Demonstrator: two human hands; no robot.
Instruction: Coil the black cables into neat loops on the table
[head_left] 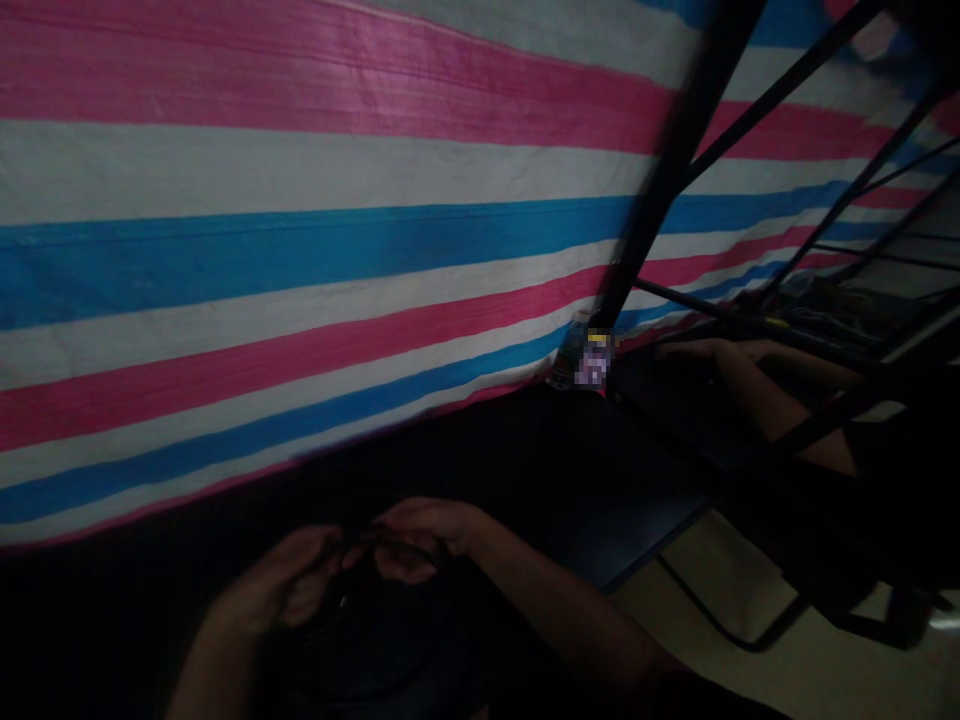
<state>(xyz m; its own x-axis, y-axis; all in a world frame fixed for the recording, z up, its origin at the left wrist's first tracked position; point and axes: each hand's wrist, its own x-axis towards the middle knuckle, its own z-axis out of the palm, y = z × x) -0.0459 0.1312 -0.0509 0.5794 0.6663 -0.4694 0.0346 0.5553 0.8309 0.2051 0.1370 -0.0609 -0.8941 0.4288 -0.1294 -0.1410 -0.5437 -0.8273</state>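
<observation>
My left hand and my right hand meet low in the frame over a very dark table. Both have their fingers curled and pinched together on a thin dark cable-like thing that runs between them. It is too dark to make out what that thing is or what lies under my hands.
A pink, blue and white striped tarp hangs right behind the table. A black metal frame post rises at the right, a small bottle at its foot. Another person's arm rests on the neighbouring table. Pale floor shows at lower right.
</observation>
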